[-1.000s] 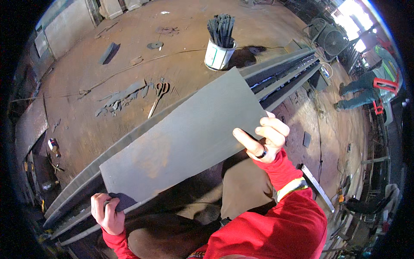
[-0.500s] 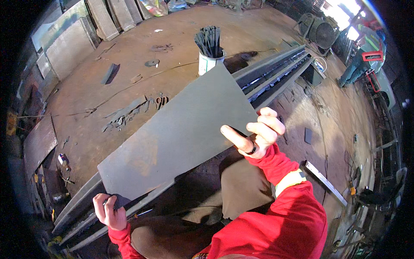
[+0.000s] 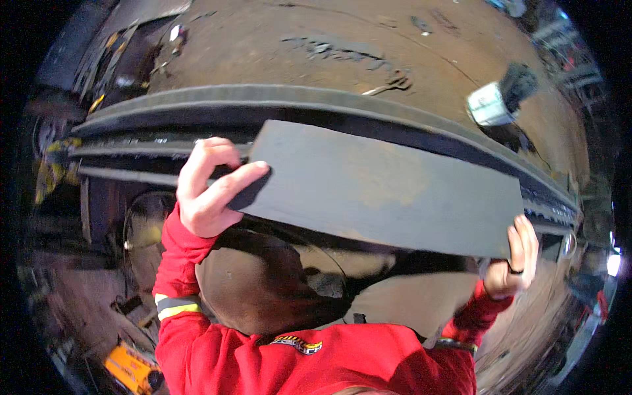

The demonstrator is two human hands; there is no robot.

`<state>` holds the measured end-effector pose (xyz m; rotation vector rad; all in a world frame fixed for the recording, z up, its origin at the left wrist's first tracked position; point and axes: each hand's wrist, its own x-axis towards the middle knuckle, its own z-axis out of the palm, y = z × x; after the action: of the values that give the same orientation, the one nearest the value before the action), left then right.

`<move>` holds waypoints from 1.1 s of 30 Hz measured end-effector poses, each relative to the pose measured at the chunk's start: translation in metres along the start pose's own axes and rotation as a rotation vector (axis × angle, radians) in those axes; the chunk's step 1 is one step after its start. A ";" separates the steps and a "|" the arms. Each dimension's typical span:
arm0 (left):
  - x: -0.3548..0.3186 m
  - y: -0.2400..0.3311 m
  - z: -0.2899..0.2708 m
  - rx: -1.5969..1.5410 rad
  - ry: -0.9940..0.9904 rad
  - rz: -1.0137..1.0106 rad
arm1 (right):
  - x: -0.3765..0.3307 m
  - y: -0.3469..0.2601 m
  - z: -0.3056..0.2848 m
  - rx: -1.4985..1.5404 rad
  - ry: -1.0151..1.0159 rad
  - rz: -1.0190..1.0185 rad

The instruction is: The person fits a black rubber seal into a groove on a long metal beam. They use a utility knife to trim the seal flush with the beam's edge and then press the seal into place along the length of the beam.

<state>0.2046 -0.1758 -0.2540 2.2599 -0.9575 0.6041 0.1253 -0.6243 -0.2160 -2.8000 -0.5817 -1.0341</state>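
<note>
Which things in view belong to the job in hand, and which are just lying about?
In hand:
- grey plate, held at its ends by the left hand and right hand
- long metal beam, partly hidden by the plate; probably part of the job

Apparently lying about:
- white bucket of dark strips
- scissors-like tool
- dark scraps
</note>
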 end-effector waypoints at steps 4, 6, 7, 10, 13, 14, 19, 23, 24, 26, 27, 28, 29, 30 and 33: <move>-0.022 -0.021 -0.005 -0.038 -0.034 0.002 | 0.011 -0.001 0.038 0.164 -0.071 -0.060; -0.036 -0.026 -0.009 -0.054 -0.077 0.011 | 0.007 -0.013 0.046 0.188 -0.129 -0.035; -0.037 -0.031 -0.006 -0.066 -0.088 0.018 | 0.005 -0.012 0.051 0.198 -0.140 -0.019; -0.030 -0.041 -0.001 -0.104 -0.132 0.028 | 0.001 -0.005 0.061 0.234 -0.174 0.040; -0.019 -0.054 0.004 -0.156 -0.155 0.042 | 0.011 0.003 0.059 0.227 -0.269 0.034; -0.014 -0.057 0.005 -0.176 -0.180 0.035 | 0.014 0.005 0.058 0.212 -0.287 0.032; -0.013 -0.068 0.008 -0.255 -0.261 0.058 | 0.016 0.011 0.064 0.206 -0.308 0.051; -0.010 -0.071 0.013 -0.286 -0.229 0.062 | 0.015 0.026 0.055 0.188 -0.384 0.029; -0.011 -0.071 0.016 -0.263 -0.200 0.082 | 0.019 0.029 0.050 0.197 -0.426 -0.001; -0.009 -0.069 0.021 -0.243 -0.142 0.083 | 0.025 0.035 0.045 0.225 -0.451 -0.033; -0.008 -0.067 0.021 -0.228 -0.115 0.075 | 0.026 0.037 0.044 0.216 -0.470 -0.029; -0.005 -0.067 0.020 -0.257 -0.125 0.059 | 0.028 0.039 0.042 0.208 -0.488 -0.027; -0.005 -0.067 0.020 -0.264 -0.112 0.049 | 0.028 0.040 0.042 0.200 -0.507 -0.024; -0.003 -0.067 0.021 -0.265 -0.099 0.042 | 0.028 0.042 0.043 0.210 -0.505 -0.018; 0.004 -0.074 0.025 -0.301 -0.060 0.024 | 0.029 0.045 0.042 0.234 -0.512 -0.006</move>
<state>0.2670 -0.1536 -0.2958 2.0102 -1.0317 0.3752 0.1878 -0.6475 -0.2279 -2.8374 -0.7023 -0.2128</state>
